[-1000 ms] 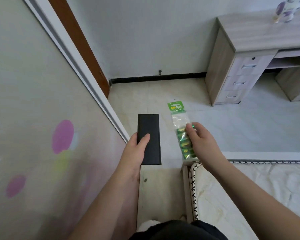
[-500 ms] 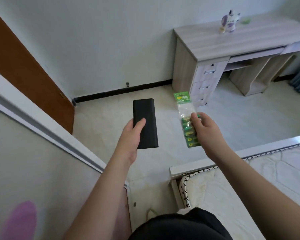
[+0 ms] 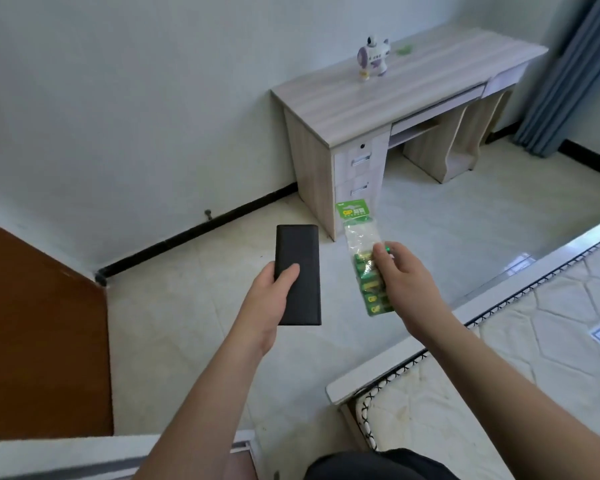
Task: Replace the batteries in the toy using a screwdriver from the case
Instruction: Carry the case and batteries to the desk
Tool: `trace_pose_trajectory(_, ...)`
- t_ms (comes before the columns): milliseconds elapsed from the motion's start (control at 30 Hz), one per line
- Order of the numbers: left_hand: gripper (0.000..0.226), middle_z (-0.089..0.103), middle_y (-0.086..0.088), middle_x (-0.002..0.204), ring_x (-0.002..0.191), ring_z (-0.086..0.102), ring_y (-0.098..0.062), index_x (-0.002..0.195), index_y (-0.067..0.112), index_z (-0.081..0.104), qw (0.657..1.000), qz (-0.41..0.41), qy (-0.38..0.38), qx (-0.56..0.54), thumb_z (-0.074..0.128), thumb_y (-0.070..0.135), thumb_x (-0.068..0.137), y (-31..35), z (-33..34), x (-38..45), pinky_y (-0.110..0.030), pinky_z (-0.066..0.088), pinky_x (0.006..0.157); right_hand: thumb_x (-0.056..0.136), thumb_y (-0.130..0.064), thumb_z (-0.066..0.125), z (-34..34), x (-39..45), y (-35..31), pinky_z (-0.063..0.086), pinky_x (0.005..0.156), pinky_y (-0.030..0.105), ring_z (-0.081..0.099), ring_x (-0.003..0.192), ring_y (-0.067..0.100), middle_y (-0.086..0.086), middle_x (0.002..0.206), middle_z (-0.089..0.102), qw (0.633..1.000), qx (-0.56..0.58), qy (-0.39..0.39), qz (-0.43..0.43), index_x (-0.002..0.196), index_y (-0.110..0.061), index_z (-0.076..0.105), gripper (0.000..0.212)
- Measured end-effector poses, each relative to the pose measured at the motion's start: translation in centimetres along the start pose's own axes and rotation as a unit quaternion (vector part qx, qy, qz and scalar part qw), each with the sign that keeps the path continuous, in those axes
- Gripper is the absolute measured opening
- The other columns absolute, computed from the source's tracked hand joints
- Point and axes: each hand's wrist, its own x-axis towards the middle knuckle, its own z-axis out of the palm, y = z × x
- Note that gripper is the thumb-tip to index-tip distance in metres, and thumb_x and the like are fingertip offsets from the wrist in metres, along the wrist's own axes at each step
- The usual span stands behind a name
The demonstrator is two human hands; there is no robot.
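Toy [image 3: 373, 57] stands on desk [image 3: 343, 102]; left hand [image 3: 269, 303] grips case [image 3: 298, 268], right hand [image 3: 407, 282] pinches battery pack [image 3: 359, 237].

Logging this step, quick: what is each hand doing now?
Left hand: holds the black case.
Right hand: pinches the battery pack.

case [image 3: 298, 271]: lower left part covered by left hand [image 3: 267, 306], contents unseen | battery pack [image 3: 368, 268]: right side behind right hand [image 3: 406, 285], cell count unclear | toy [image 3: 373, 57]: too small for detail | bed [image 3: 499, 358]: cut by right edge
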Motion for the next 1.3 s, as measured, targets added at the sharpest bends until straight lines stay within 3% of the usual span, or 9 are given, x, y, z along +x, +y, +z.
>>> trace_pose_trajectory(233,0.023,0.072,0.003,0.107,0.098,0.068,-0.016,0.118,0.024,0.062,0.998,0.021,-0.052,0.026,0.056,0.031,0.096,3.2,4.0,3.6,-0.036,0.055,0.083,0.098,-0.041,0.046,-2.3,3.6,-0.7,0.047,0.058,0.027,0.061,0.066,0.011,-0.003,0.081,0.065,0.999,0.026,0.038,0.009,0.103,-0.024,0.061,0.023)
trace_pose_trajectory(433,0.023,0.073,0.001,0.108,0.097,0.068,-0.016,0.118,0.022,0.063,0.995,0.008,-0.094,0.027,0.056,0.029,0.096,5.2,5.5,7.3,-0.033,0.055,0.081,0.099,-0.039,0.046,-3.5,6.3,-1.7,0.046,0.051,0.022,0.059,0.061,0.009,-0.002,0.079,0.063,0.994,0.055,0.09,0.016,0.101,-0.022,0.061,0.023)
trace_pose_trajectory(700,0.021,0.073,0.004,0.106,0.094,0.069,-0.013,0.116,0.024,0.063,0.98,0.016,-0.194,0.048,0.055,0.029,0.097,8.1,4.6,15.2,-0.029,0.054,0.075,0.098,-0.041,0.047,-0.8,10.1,-2.8,0.051,0.059,0.031,0.062,0.068,0.015,0.001,0.082,0.066,0.982,0.071,0.173,0.026,0.099,-0.025,0.062,0.022)
trace_pose_trajectory(933,0.019,0.073,-0.003,0.104,0.094,0.069,-0.02,0.113,0.022,0.063,0.95,-0.007,-0.303,0.077,0.055,0.028,0.097,11.2,2.1,23.3,-0.039,0.057,0.081,0.099,-0.038,0.046,5.3,12.6,-4.6,0.046,0.051,0.024,0.058,0.058,0.006,-0.006,0.072,0.062,0.948,0.083,0.304,0.043,0.1,-0.02,0.062,0.024)
trace_pose_trajectory(1033,0.017,0.073,-0.002,0.101,0.093,0.07,-0.02,0.111,0.023,0.063,0.937,-0.002,-0.341,0.081,0.055,0.028,0.097,12.6,2.0,25.3,-0.041,0.058,0.081,0.099,-0.038,0.047,6.9,12.9,-5.6,0.046,0.05,0.022,0.056,0.053,0.004,-0.011,0.065,0.06,0.934,0.065,0.35,0.035,0.091,-0.022,0.063,0.024)
trace_pose_trajectory(1200,0.021,0.072,-0.003,0.104,0.098,0.069,-0.023,0.113,0.023,0.063,0.911,0.009,-0.401,0.092,0.056,0.033,0.096,14.6,4.2,25.6,-0.043,0.058,0.083,0.098,-0.04,0.047,6.5,11.5,-7.7,0.047,0.058,0.033,0.054,0.056,0.01,-0.01,0.059,0.057,0.913,0.019,0.407,0.017,0.08,-0.019,0.061,0.031)
trace_pose_trajectory(1300,0.023,0.071,-0.003,0.104,0.097,0.068,-0.022,0.115,0.022,0.061,0.894,0.022,-0.435,0.105,0.055,0.034,0.096,15.5,6.1,24.5,-0.039,0.057,0.077,0.099,-0.038,0.047,5.4,10.2,-8.7,0.045,0.057,0.03,0.052,0.054,0.007,-0.012,0.057,0.055,0.894,0.01,0.448,0.002,0.076,-0.02,0.06,0.032)
